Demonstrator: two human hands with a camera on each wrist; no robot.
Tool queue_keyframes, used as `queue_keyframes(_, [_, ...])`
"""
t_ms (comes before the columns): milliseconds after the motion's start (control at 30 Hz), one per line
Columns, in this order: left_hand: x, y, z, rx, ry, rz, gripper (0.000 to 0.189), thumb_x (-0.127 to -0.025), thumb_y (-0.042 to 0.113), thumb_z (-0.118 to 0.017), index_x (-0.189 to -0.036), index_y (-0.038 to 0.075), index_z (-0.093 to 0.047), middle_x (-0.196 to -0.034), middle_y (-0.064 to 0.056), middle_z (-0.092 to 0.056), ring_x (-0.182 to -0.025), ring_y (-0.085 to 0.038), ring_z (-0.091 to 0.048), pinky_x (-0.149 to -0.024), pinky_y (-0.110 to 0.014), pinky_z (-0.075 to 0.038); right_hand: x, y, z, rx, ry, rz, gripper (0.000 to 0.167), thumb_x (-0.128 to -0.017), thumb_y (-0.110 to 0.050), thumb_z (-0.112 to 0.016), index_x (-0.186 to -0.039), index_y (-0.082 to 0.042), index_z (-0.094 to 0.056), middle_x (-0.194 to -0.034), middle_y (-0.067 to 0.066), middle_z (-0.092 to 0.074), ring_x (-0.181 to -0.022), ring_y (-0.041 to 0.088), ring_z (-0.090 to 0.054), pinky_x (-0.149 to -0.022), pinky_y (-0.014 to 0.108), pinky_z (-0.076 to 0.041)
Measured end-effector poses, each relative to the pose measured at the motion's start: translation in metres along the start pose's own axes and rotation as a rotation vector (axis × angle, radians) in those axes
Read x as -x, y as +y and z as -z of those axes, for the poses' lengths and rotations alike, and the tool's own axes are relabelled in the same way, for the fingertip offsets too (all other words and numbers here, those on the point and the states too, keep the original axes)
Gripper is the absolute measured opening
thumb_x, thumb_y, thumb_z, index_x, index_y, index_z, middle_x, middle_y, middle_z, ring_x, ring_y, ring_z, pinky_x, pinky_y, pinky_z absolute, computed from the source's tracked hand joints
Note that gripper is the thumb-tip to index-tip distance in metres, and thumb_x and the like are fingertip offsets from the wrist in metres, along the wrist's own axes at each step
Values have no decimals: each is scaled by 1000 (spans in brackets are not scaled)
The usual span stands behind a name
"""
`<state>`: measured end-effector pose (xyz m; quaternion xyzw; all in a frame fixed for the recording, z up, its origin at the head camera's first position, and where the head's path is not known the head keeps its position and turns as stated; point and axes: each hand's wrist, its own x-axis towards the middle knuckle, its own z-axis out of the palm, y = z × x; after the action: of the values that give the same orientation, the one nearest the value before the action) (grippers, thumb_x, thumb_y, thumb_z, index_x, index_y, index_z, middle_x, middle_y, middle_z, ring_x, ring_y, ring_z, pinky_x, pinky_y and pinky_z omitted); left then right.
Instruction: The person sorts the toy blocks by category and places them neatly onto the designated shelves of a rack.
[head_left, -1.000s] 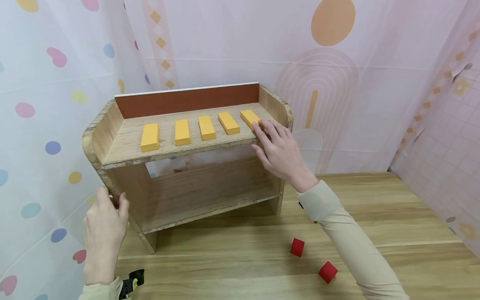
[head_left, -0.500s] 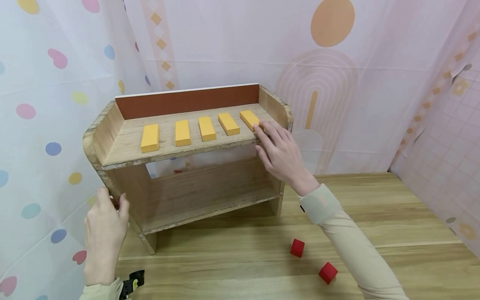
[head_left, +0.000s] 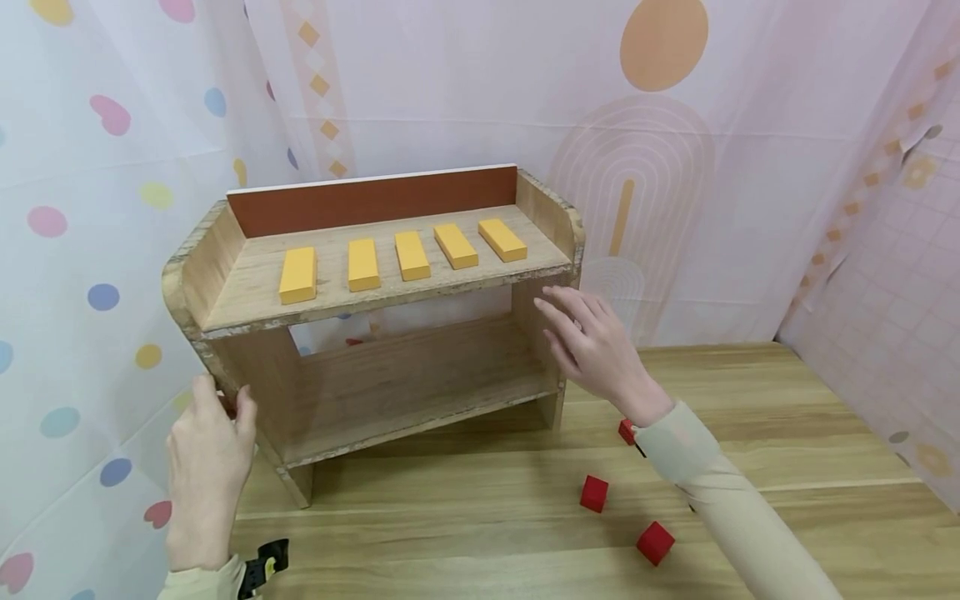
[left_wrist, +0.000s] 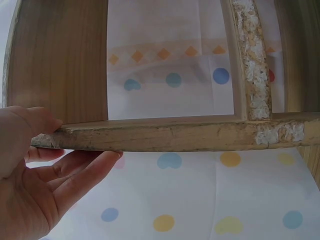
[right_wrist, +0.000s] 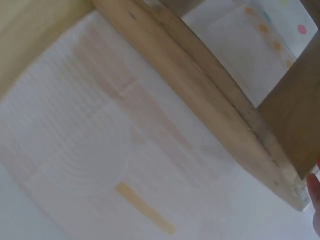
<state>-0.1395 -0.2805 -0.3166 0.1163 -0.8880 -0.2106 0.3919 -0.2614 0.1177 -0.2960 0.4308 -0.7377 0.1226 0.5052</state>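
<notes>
A small two-tier wooden shelf (head_left: 405, 367) stands on the floor in the head view. My left hand (head_left: 210, 467) grips the front edge of its left side panel. In the left wrist view, the thumb lies on one face of that panel (left_wrist: 170, 136) and the fingers on the other. Several yellow blocks (head_left: 412, 255) lie spaced in a row on the top board. Just in front of the shelf's right end hovers my right hand (head_left: 600, 354), fingers loosely extended, holding nothing. Only a bit of the right hand (right_wrist: 313, 192) enters the right wrist view, beside the panel's edge.
Two red cubes (head_left: 594, 494) lie on the wood-grain floor (head_left: 450, 533) in front of the shelf. Another red cube (head_left: 627, 431) is partly hidden behind the right sleeve. Patterned curtains (head_left: 465, 92) hang close behind and to the left.
My right hand has left the rightmost yellow block and moved down and to the right. That block now shows fully, and a third red cube has come into sight. The left hand keeps its grip.
</notes>
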Motion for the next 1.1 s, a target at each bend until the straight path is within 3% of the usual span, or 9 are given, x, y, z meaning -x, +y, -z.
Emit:
queue_keyframes(167, [0,0,0,4,16,-18,24,-94,12,-50,-101,-10,-44,-78,-35,-57,-59,-51,-55,-49,-56,-41,26,0,1,-129,-102,-86,36,-84,-7,-64,-119,0,-61,-116,17,-61,-101,31,-62,-84,43,-52])
queue_keyframes(367, [0,0,0,2,20,-20,23,-94,12,-50,-100,-10,-44,-78,-34,-57,-58,-50,-55,-49,-56,-41,61,0,0,-334,-306,-270,32,-88,-8,-64,-120,-4,-61,-118,12,-61,-106,26,-62,-86,41,-52])
queue_keyframes(633, [0,-1,0,2,0,1,24,-95,13,-50,-102,-9,-44,-80,-34,-57,-60,-51,-56,-50,-56,-42,98,2,-4,-678,-655,-444,24,-93,-13,-58,-114,-5,-65,-109,10,-69,-96,20,-66,-84,37,-54])
queue_keyframes(900, [0,-1,0,1,1,-4,25,-94,13,-50,-101,-9,-44,-79,-34,-57,-59,-50,-55,-49,-56,-41,132,6,-8,-1063,-1043,-577,36,-89,-14,-64,-120,2,-60,-116,19,-65,-108,28,-61,-90,28,-51])
queue_keyframes(1033, [0,-1,0,-1,-6,2,25,-95,14,-50,-102,-10,-44,-79,-34,-57,-58,-49,-55,-49,-55,-41,140,7,-7,-1137,-1184,-588,37,-84,-14,-70,-118,-2,-62,-118,15,-65,-111,22,-58,-93,29,-48])
queue_keyframes(1100, [0,0,0,-2,-12,7,25,-95,14,-49,-102,-10,-44,-79,-34,-57,-58,-48,-55,-48,-54,-41,142,7,-6,-1156,-1237,-603,35,-81,-11,-72,-115,-5,-64,-117,11,-66,-104,16,-58,-89,27,-48])
